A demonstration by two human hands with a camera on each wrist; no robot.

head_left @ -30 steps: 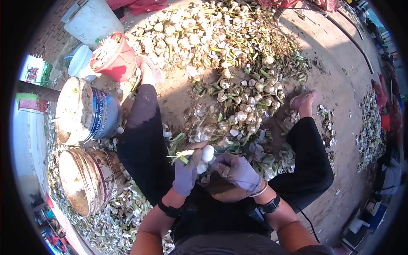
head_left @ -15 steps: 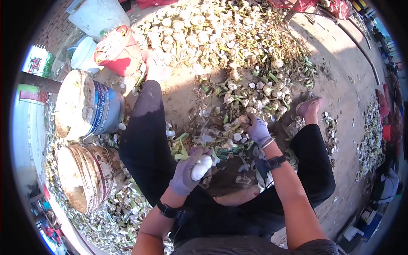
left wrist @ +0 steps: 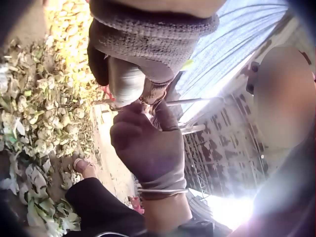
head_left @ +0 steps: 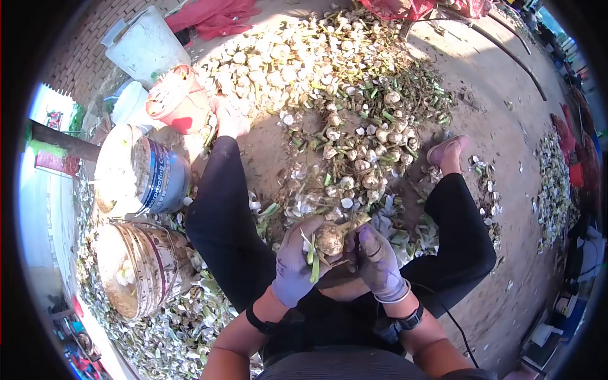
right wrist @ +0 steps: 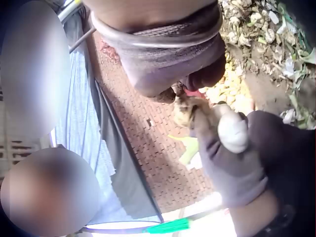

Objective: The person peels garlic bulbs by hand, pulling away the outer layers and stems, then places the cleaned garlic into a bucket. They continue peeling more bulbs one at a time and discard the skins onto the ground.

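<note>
A dirt-brown garlic bulb (head_left: 329,239) is held up in front of the lap by my gloved left hand (head_left: 295,263). Green stalk leaves (head_left: 313,259) poke out beside it. The same hand also clasps a smooth white garlic bulb (right wrist: 233,131), seen in both wrist views but hidden in the head view. My gloved right hand (head_left: 381,265) comes in from the other side, thumb and fingers pinching the brown bulb at its stem end. In the left wrist view the fingertips of the right hand (left wrist: 148,143) meet the left hand's fingers around the bulb.
A heap of garlic bulbs (head_left: 278,57) and trimmings spreads ahead, with more bulbs between the feet. To the left stand a red bucket (head_left: 183,104), a blue-labelled bucket (head_left: 166,180) and a stained bucket (head_left: 149,263). Peelings (head_left: 171,335) litter the ground.
The right hand reached forward to the bulbs on the ground, then came back to the left hand. A brown bulb is now between the hands; the white bulb has slipped from the head view.
</note>
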